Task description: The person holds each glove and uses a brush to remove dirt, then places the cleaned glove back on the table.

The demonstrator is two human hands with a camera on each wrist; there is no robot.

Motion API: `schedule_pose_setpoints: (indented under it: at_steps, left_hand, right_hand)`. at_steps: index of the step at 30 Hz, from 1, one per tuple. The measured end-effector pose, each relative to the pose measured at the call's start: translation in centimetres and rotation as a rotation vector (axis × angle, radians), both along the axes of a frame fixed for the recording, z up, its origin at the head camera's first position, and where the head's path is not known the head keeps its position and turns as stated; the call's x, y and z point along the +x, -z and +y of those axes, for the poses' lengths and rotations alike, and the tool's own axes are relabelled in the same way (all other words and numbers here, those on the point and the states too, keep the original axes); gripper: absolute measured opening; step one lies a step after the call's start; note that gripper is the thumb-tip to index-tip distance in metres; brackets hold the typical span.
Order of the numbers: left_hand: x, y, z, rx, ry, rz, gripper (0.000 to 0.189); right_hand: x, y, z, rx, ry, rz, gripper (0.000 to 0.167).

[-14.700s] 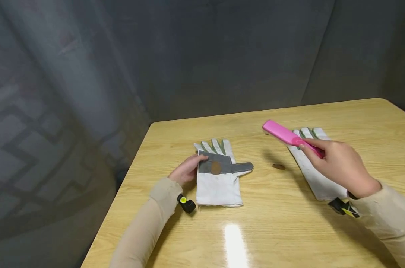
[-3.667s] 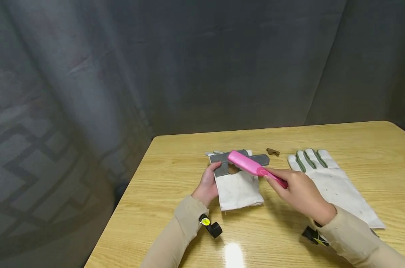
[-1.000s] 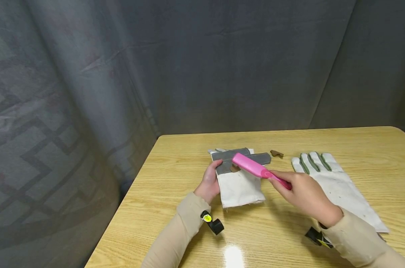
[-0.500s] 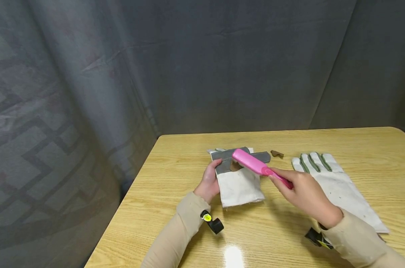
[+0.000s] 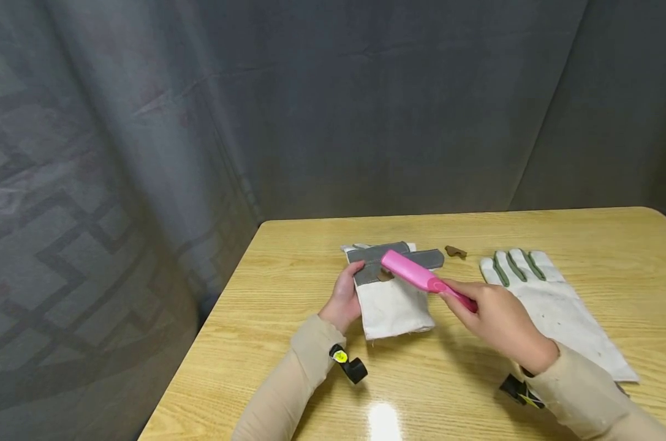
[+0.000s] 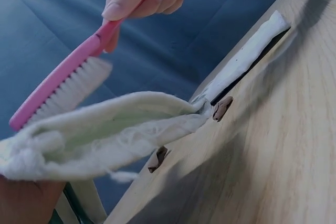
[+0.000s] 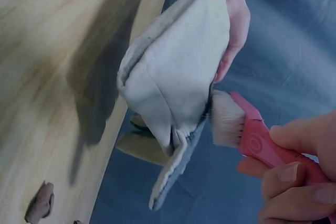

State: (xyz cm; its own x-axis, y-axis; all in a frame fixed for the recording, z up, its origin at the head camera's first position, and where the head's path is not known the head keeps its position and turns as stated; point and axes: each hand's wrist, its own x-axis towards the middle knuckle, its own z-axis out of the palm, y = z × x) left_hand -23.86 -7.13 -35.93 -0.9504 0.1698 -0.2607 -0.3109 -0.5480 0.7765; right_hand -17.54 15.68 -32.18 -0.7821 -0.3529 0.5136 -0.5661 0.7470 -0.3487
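Note:
A white work glove (image 5: pixel 396 309) with a grey palm patch is held above the table by my left hand (image 5: pixel 345 297), thumb on the palm side. A brown stain (image 5: pixel 385 276) shows on the grey patch, partly covered by the brush. My right hand (image 5: pixel 500 321) grips the dark pink handle of a pink brush (image 5: pixel 407 269). Its white bristles (image 7: pixel 227 119) touch the palm side of the glove in the right wrist view. In the left wrist view the cuff opening (image 6: pixel 105 129) faces the camera. My left fingers behind the glove are mostly hidden.
A second white glove (image 5: pixel 564 312) with green between its fingers lies flat on the wooden table (image 5: pixel 288 263), right of my right hand. A brown crumpled lump (image 5: pixel 455 252) lies behind the held glove. The left wrist view shows another brown piece (image 6: pixel 157 159). A grey curtain hangs behind.
Since the oldest frame, the glove has been lifted off the table and the brush brought left onto its palm. Over the last second the brush shifts slightly up and back over the brown stain.

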Motion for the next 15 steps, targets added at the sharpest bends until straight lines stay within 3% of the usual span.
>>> schedule_pose_setpoints:
  at_steps: [6, 15]
  left_hand:
    - [-0.12, -0.12, -0.32, 0.03, -0.033, -0.005, 0.046]
    - [-0.1, -0.13, -0.09, 0.039, -0.009, -0.007, 0.046]
  right_hand:
    - [-0.15, -0.39, 0.34, 0.028, 0.011, -0.034, 0.029]
    - [-0.03, -0.86, 0.78, 0.029, 0.017, -0.037, 0.026]
